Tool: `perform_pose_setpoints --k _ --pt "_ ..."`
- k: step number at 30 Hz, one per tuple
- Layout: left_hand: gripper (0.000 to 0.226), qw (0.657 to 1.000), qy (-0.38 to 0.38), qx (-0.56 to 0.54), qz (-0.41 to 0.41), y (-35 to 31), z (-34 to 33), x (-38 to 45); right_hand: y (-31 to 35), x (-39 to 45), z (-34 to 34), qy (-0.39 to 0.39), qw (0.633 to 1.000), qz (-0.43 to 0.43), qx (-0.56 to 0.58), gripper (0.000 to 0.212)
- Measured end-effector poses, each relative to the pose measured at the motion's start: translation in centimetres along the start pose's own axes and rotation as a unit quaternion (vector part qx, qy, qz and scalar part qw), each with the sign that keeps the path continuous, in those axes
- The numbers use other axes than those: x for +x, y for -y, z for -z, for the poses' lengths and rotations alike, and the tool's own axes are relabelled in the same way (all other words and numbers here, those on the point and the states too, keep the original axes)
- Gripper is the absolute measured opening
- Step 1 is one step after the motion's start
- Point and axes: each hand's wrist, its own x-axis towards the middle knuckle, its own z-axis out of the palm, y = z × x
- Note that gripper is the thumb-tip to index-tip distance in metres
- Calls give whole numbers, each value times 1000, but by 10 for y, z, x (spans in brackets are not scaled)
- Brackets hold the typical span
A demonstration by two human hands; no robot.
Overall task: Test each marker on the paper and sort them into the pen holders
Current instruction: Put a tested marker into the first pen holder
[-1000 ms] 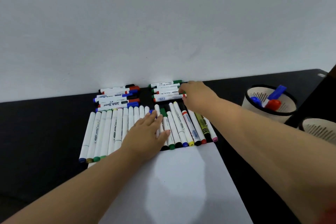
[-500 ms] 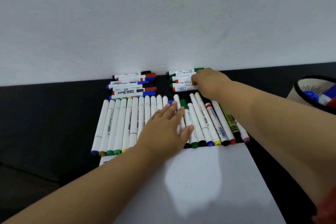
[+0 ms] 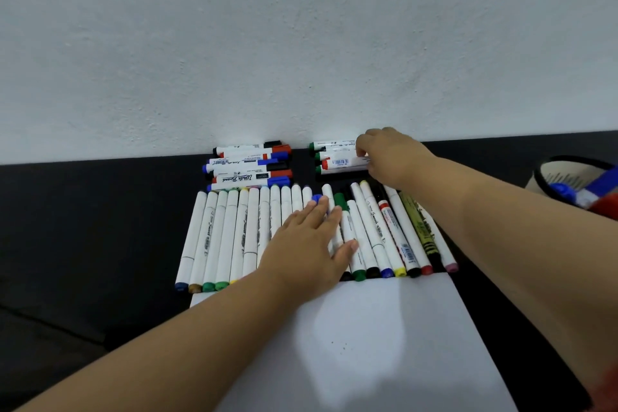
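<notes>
The person's left hand (image 3: 309, 244) lies flat, fingers straight and spread, palm down across the long row of slim white markers with coloured end caps (image 3: 234, 237); the fingertips press near the middle of the row, the thumb splayed out to the right over a green-capped one. The right hand (image 3: 384, 157) reaches to the far edge of the black tabletop (image 3: 83, 217), fingers curled over the ends of the small stack of thick white whiteboard markers by the wall (image 3: 337, 159) — it appears to pinch the red-ended marker with a barcode label (image 3: 344, 163), though the fingertips are hidden under the knuckles; that marker lies flat in its stack, touching its neighbours. To the left, well clear of both hands, sits a second stack of thick whiteboard markers with red, blue and black caps (image 3: 249, 165), also against the pale textured wall (image 3: 301, 43). The white sheet of paper (image 3: 368, 344) lies in front, its far edge just at the coloured tips of the slim row; a few tiny specks mark its surface. At the right edge, partly cut off, stands a cream pen holder with a black rim (image 3: 548, 177) — blue and red markers (image 3: 588, 192) poke out of it.
</notes>
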Motion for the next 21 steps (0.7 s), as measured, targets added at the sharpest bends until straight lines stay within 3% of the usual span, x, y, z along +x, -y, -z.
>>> perform_pose_setpoints --k 5,8,12,14,17,21 --pt "65 999 32 41 2 -2 12 3 15 -36 27 -63 982 -71 164 27" --pt "63 1000 18 25 5 -9 23 -3 31 -68 44 -69 934 -135 324 23" --pt "58 990 3 -130 48 -27 39 -42 54 -110 56 -74 847 -189 491 26" --pt "54 969 0 -233 85 -38 45 -67 66 -128 58 -67 809 -208 545 28" --pt "46 908 -4 -401 125 -49 52 -106 85 -155 60 -58 755 -232 611 22" --pt "30 830 31 -522 196 -54 54 -142 109 -184 57 -46 711 -249 656 14"
